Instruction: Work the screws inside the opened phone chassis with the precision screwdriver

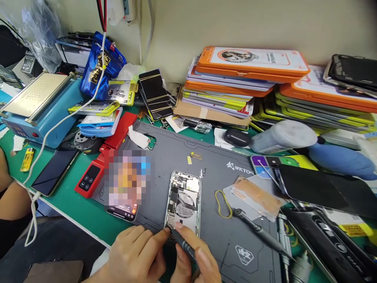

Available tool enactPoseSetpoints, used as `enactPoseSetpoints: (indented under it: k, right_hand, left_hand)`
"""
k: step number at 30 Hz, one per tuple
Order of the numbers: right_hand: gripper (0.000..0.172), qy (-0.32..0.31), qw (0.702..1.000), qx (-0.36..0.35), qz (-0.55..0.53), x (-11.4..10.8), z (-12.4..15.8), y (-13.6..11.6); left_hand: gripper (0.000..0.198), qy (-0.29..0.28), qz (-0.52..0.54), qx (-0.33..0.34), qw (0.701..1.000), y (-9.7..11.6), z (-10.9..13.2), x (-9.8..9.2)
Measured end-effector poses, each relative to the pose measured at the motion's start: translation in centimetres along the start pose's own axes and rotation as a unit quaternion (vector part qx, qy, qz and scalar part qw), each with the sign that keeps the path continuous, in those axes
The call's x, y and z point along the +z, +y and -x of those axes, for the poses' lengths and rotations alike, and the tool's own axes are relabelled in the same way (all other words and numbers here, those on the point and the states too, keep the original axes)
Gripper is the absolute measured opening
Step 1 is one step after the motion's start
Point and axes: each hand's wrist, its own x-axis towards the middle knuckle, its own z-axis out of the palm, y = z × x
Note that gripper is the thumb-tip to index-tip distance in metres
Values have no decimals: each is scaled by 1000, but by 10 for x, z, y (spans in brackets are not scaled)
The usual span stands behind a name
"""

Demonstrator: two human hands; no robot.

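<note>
An opened phone [185, 202] lies on the dark grey work mat, its circuit boards and a round charging coil exposed. My left hand [138, 249] is closed at the phone's lower left corner, with the index fingertip on its edge. A slim dark grey screwdriver [184, 244] is in my right hand [198, 259], slanting toward the phone's lower end. The right index finger stretches over the phone's lower part. The screwdriver's tip is hidden by my fingers. Small metal parts [196, 156] lie just above the phone. Left of it rests a phone with a lit, blurred screen [122, 212].
A red holder [90, 179] and a dark phone [55, 169] are at left, near a blue heating plate machine [44, 106]. A yellow rubber band [224, 204] and another screwdriver [259, 232] lie right. Stacked orange boxes [250, 63] line the wall. A white cable [70, 114] crosses the left side.
</note>
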Motion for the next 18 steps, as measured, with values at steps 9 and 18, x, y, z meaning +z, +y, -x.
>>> enactPoseSetpoints:
  k: [9,18]
  right_hand:
    - [57,15,993,-109,47,1,-28,5]
    - [61,57,993,-74,74,5,-23,-13]
  left_hand:
    - [27,11,2,0,1000,0,2,2]
    - [29,4,17,-16,1000,-4,6,0]
